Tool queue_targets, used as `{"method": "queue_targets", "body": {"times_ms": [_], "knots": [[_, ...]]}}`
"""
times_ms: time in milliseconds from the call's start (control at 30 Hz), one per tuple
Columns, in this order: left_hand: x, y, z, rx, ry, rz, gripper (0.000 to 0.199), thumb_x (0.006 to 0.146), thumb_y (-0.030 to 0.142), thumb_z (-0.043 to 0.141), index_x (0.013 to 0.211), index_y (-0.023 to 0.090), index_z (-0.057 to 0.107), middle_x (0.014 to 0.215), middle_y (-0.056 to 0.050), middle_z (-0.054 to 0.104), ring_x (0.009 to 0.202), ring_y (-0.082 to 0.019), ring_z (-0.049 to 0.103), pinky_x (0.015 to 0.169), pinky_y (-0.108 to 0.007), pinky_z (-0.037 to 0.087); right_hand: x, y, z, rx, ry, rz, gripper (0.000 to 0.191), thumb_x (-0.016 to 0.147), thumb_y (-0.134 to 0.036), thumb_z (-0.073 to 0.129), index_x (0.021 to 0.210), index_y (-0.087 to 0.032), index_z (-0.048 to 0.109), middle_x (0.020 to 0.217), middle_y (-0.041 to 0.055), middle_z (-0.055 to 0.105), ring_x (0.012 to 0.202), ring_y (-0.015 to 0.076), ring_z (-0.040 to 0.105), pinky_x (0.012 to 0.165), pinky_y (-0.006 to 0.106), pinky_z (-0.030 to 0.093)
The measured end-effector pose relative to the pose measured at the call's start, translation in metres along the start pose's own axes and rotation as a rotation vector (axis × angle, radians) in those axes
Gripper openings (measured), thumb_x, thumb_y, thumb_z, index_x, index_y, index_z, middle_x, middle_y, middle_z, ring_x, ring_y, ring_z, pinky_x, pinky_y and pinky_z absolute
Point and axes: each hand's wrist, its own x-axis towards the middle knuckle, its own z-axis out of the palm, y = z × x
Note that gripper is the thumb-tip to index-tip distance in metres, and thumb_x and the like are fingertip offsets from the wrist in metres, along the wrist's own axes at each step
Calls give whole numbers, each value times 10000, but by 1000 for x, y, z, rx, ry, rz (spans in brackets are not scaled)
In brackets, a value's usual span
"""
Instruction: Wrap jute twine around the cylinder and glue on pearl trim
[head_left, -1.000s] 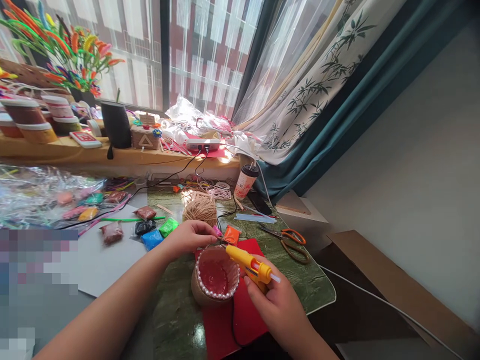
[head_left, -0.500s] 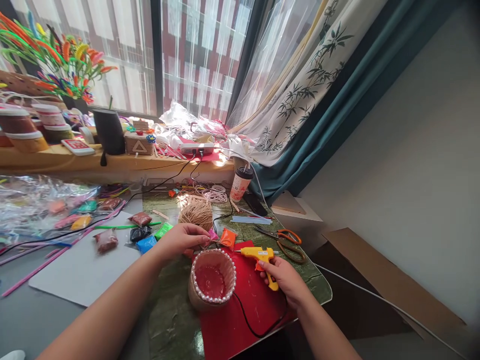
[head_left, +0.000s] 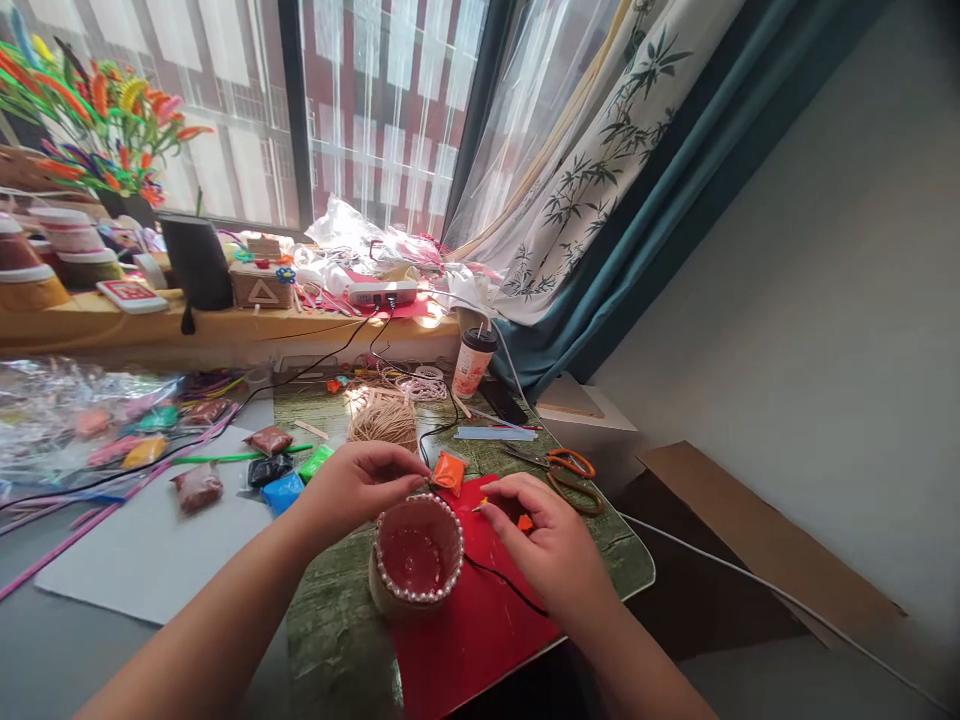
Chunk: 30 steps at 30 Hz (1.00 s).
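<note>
Twine-wrapped cup [head_left: 417, 560] with a ring of white beads around its rim and a red interior stands upright on a red sheet [head_left: 480, 625], which lies on a green mat [head_left: 337, 640] on the table [head_left: 90, 640], near the mat's near edge.

Left hand [head_left: 360, 483]: rests at the far rim of the cup, fingers curled with thumb and fingertips pinched together just above the beaded edge; what they pinch is too small to tell. Right hand [head_left: 544, 545]: lies palm down on the red sheet just right of the cup, fingers bent and partly closed over the yellow glue gun [head_left: 523, 522], of which only a yellow tip and an orange part show; whether the grip is firm cannot be told. A black cord [head_left: 502, 585] runs from under this hand toward the cup.

Surroundings: an orange packet [head_left: 448, 472] lies just beyond the cup, a ball of twine [head_left: 384, 425] farther back, and orange-handled scissors [head_left: 562, 470] to the right of the right hand, well apart from the cup. Small coloured packets [head_left: 281, 480] lie to the left on a grey sheet [head_left: 150, 560]. A lidded drink cup [head_left: 472, 362] stands at the far edge of the mat, below the window shelf [head_left: 225, 325].

Edges and room: the mat's right edge passes close to the right hand; bare green mat lies near and left of the cup, and bare red sheet in front of it.
</note>
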Motion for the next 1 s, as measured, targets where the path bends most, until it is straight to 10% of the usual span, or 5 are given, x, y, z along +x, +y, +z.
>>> {"method": "queue_targets", "body": {"times_ms": [200,367,1000], "knots": [[-6,14,7,141,23,398,117,865,243,769,876,272,882,838,-43,813,773,-176,739,708,-273,578,18,-26,37,632,-102,189,274,806,-466,896,910,-218,843,855,40,800,792,199,701,770,332,554],[-7,15,5,157,14,419,135,891,244,774,923,304,891,849,-41,807,747,-168,731,675,-262,577,21,-19,48,939,-113,367,360,631,-444,1030,799,-186,843,743,20,787,656,134,662,677,268,533],[-7,3,12,185,56,481,208,934,265,724,1047,326,887,921,-61,791,830,-179,732,756,-289,600,15,-24,57,1056,-20,403,367,622,-438,1042,799,-190,836,682,1,760,613,121,649,651,253,534]]}}
